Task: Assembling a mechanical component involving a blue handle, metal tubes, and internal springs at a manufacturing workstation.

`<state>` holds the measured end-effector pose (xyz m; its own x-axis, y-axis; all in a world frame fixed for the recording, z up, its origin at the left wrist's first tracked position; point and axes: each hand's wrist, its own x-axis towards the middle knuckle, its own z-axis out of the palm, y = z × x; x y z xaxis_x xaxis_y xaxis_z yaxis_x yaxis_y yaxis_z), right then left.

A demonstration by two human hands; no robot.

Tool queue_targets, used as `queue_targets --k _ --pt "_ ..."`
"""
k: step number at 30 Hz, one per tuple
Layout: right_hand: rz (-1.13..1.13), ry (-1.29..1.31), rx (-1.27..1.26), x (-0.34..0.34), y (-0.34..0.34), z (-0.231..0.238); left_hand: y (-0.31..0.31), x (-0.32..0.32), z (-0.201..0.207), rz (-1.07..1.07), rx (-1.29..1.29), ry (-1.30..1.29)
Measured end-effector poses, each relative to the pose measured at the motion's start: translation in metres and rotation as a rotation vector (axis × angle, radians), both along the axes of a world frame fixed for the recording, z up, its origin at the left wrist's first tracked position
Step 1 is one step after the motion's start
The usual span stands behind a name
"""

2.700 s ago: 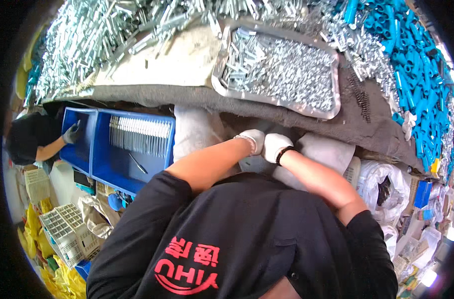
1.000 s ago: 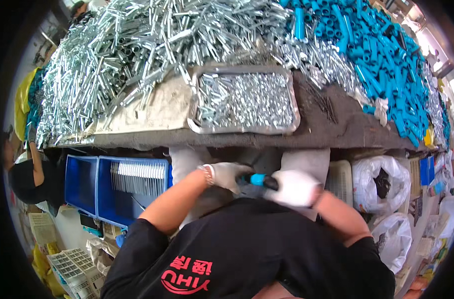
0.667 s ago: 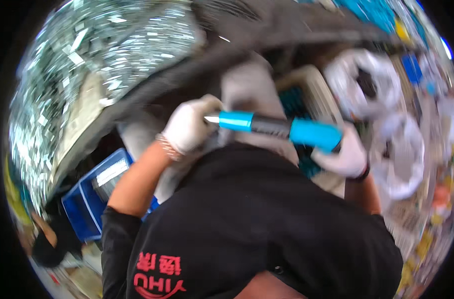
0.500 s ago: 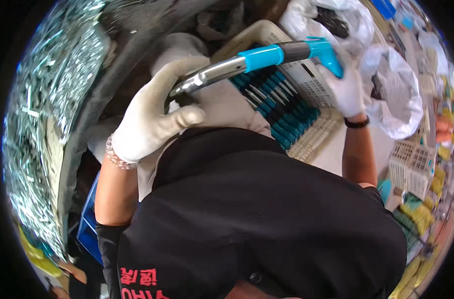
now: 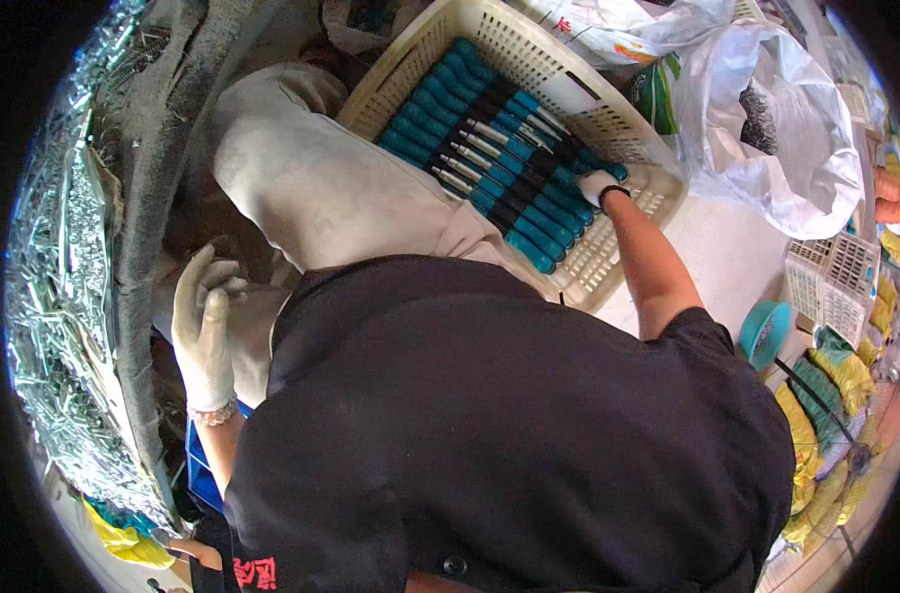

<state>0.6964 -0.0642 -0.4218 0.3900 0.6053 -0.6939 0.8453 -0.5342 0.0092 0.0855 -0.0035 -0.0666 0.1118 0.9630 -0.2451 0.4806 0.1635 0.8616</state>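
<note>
My right hand, in a white glove with a black wristband, is down on the rows of blue-handled tools lying side by side in a cream plastic basket. Its fingers are pressed among the handles, so the grip is hidden. My left hand, also gloved in white, is open with fingers spread. It rests by my light trouser leg, beside the grey cloth-covered table edge, and holds nothing.
A heap of shiny metal screws covers the table on the left. White plastic bags lie past the basket. A teal bowl, white crates and yellow bags stand at right. Another person's hand shows bottom left.
I have turned from the table to the basket on my right. My right hand carried the blue-handled tool down into the basket; my left hand let go of its metal end and dropped to my knee.
</note>
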Motion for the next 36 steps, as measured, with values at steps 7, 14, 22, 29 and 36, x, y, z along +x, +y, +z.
queue_targets --k 7,14,22,29,36 --pt "0.175 -0.215 -0.306 -0.057 0.045 -0.014 -0.028 -0.031 0.0 0.157 -0.02 -0.057" --pt "0.436 0.078 0.48 -0.158 0.102 0.151 -0.057 -0.066 0.023 0.18 0.027 -0.074" --pt "1.078 0.952 1.135 -0.453 0.215 0.489 -0.07 -0.113 0.049 0.138 0.209 -0.099" --pt "1.42 0.309 1.136 -0.701 0.466 0.49 -0.101 -0.173 0.048 0.205 0.337 0.01" --pt "1.748 -0.329 1.188 -0.755 0.507 0.452 -0.16 -0.214 0.045 0.611 0.191 -0.184"
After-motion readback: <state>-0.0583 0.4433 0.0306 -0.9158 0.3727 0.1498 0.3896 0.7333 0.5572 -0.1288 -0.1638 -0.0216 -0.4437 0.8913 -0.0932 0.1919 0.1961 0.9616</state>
